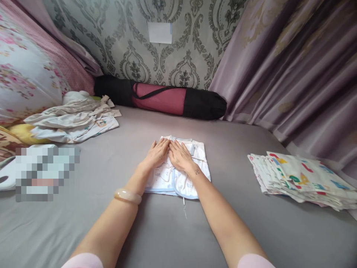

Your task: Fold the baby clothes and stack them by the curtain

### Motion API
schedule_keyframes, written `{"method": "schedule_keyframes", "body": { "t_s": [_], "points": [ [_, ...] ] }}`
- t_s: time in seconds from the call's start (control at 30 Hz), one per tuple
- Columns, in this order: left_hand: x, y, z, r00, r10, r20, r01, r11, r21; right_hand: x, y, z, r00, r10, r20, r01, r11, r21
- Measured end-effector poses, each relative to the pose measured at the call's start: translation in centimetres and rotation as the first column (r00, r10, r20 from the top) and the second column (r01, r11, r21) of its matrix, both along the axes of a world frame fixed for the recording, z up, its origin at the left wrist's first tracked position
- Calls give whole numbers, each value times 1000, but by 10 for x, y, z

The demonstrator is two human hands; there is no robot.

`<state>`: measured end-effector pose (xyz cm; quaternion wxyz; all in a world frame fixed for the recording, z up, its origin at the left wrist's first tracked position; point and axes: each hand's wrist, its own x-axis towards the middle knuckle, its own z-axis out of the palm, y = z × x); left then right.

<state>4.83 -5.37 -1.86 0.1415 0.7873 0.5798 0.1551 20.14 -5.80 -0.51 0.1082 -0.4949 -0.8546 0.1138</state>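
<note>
Apparently partway along, work spreads across a gray bed point(167, 238): a black-and-pink bag point(160, 99), contents hidden, lies at upper center; a folded stack point(309, 176) at right looks done, crumpled cloths point(75, 119) at upper left undone; mid-frame, a blue-trimmed garment point(161, 180) rests under the left hand point(157, 154) and right hand point(181, 156), both flat, clasping nothing.

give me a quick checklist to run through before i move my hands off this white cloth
1. Left hand flat on the blue-edged white cloth: ok.
2. Right hand flat on it too: ok.
3. Thin string tucked in: not ok, it trails past the near edge.
4. Folded stack at right kept apart from the cloth: ok.
5. Crumpled clothes at left kept apart: ok.
6. Underside free of creases: cannot tell, hidden.
</note>
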Motion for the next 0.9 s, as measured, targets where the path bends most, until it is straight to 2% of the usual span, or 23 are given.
{"method": "schedule_keyframes", "body": {
  "t_s": [0.13,0.4,0.6,0.77,0.9],
  "points": [
    [-2,2,-2,998,36,-41,-38,999,-32,0,1,0,999,-51,-16,50,999,-19],
    [0,-1,3,995,89,-53,-93,993,-76,10,1,-1,973,-229,32,230,972,-40],
    [-2,-1,2,997,72,-39,-74,996,-59,23,1,-4,938,-338,76,340,940,-13],
    [-3,-2,5,993,70,-93,-78,993,-92,23,-2,-9,903,-420,94,421,907,13],
    [-10,0,6,998,29,-64,-36,994,-102,22,1,-3,902,-414,119,423,904,-63]
  ]
}}
